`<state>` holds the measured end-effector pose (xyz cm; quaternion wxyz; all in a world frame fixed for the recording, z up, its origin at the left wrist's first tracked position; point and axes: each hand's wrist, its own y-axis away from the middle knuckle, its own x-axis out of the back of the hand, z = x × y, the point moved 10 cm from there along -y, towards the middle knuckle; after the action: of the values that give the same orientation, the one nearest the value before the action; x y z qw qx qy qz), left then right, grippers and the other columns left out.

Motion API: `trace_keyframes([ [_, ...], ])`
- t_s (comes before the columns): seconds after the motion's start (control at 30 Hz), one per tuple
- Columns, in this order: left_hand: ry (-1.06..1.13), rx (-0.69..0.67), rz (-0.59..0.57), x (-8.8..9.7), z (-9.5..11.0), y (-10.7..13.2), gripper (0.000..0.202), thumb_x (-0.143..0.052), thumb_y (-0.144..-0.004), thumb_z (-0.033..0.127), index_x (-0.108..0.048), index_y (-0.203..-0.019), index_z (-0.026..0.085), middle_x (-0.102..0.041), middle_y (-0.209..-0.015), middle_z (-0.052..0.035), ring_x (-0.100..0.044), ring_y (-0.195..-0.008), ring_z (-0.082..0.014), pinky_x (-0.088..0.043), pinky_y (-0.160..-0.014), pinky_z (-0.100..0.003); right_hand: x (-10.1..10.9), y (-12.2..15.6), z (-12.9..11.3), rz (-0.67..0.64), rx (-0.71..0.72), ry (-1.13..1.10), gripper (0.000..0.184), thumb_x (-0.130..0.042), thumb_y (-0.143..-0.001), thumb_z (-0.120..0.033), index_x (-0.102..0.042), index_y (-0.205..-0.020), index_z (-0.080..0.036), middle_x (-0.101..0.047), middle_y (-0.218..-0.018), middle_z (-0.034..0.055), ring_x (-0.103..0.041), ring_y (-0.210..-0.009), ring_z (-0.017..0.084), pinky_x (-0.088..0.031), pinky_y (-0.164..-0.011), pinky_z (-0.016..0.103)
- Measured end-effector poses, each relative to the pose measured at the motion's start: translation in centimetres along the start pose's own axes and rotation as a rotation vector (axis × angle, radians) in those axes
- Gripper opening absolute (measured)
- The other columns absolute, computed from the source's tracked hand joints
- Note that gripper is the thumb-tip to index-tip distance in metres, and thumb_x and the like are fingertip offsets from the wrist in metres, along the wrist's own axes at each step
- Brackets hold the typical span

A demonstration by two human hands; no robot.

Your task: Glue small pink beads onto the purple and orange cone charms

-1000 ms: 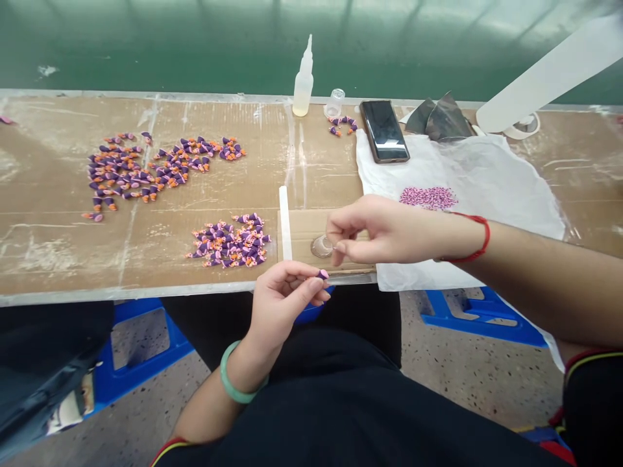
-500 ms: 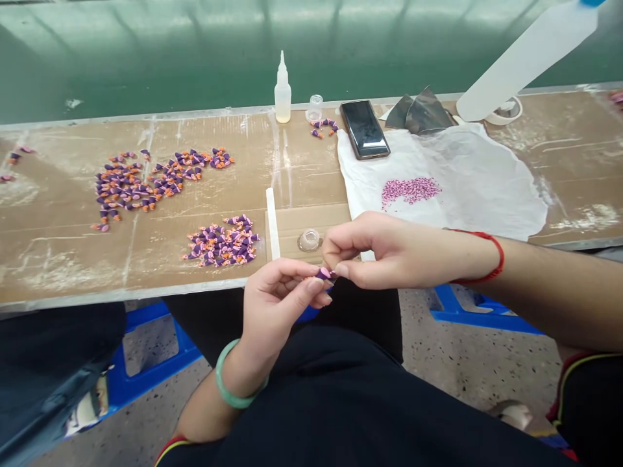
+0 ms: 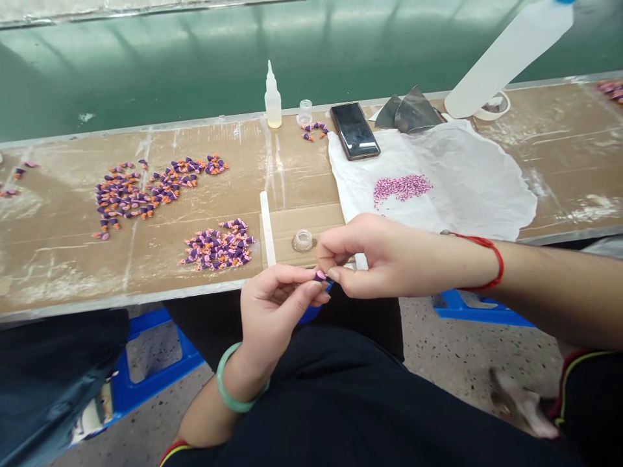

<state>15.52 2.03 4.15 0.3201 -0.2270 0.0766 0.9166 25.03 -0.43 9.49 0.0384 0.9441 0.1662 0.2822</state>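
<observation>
The person sat at a cardboard-topped workbench (image 3: 559,149) with both hands raised together over the lap, just off the bench's near edge. The left hand (image 3: 277,311), wearing a pale green bangle (image 3: 234,384), was curled closed, its thumb and fingertips pinching a tiny purple-and-pink piece (image 3: 320,277). The right hand (image 3: 389,256), with a red string bracelet (image 3: 487,261), was also nearly closed, its thumb and forefinger pressed against the same piece from the other side, so the piece sat between the two sets of fingertips. Taking that pinch as the centre, a clear glass cup (image 3: 302,240) stood at twelve o'clock on a flat cardboard piece (image 3: 292,227), close by the right hand's fingers, and a white plastic strip (image 3: 267,228) lay along that cardboard's left side at eleven. A heap of purple and orange pieces (image 3: 217,246) lay at ten o'clock, with a longer, looser scatter of similar pieces (image 3: 156,188) farther out in the same direction. At one o'clock, a white plastic sheet (image 3: 428,175) carried a patch of small pink beads (image 3: 402,188), and a smartphone (image 3: 354,130) rested on its far edge. A glue bottle (image 3: 272,97) stood at twelve o'clock near the bench's far edge, beside a small clear vial (image 3: 305,111).
</observation>
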Motion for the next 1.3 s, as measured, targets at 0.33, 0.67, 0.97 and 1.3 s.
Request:
trace_keyframes([
  [0.33,-0.087,-0.047,-0.003,0.2,0.4,0.1,0.015,-0.080,-0.080,0.013,-0.080,-0.086,0.026,-0.079,-0.078,0.0024,-0.075,-0.063,-0.0122,-0.062,-0.060,-0.015,0.2,0.3,-0.8,0.046,0.076,0.055,0.013,-0.054,-0.084,-0.021,-0.055,-0.071,-0.017,-0.057,-0.062,-0.0037,-0.046,-0.055,0.007,-0.033,-0.052,0.019],
  [0.67,-0.239,-0.037,0.056,1.5,-0.2,-0.6,0.008,-0.082,-0.079,0.019,-0.079,-0.083,0.025,-0.078,-0.073,0.0029,-0.074,-0.058,-0.0113,-0.061,-0.060,-0.014,0.1,0.1,-0.2,0.086,0.097,0.019,0.019,-0.060,-0.081,-0.025,-0.046,-0.069,-0.019,-0.050,-0.060,-0.0051,-0.045,-0.055,0.008,-0.031,-0.054,0.021],
  [0.97,-0.115,0.180,0.066,1.1,-1.9,-1.4,0.024,-0.089,-0.068,0.033,-0.074,-0.078,0.017,-0.077,-0.069,-0.0044,-0.073,-0.057,-0.0157,-0.061,-0.056,-0.019,0.6,0.2,1.9,0.086,0.019,-0.063,0.010,-0.050,-0.086,-0.023,-0.056,-0.082,-0.017,-0.060,-0.065,-0.0015,-0.050,-0.058,0.010,-0.038,-0.054,0.022],
  [1.3,-0.899,0.083,0.032,8.7,3.3,-3.6,0.012,-0.072,-0.078,0.028,-0.071,-0.080,0.016,-0.072,-0.065,-0.0044,-0.064,-0.055,-0.0149,-0.050,-0.053,-0.023,4.0,5.2,12.2,0.388,-0.363,-0.153,0.044,-0.054,-0.087,-0.067,-0.064,-0.083,-0.025,-0.076,-0.099,0.0104,-0.071,-0.100,0.030,-0.056,-0.083,0.043],
])
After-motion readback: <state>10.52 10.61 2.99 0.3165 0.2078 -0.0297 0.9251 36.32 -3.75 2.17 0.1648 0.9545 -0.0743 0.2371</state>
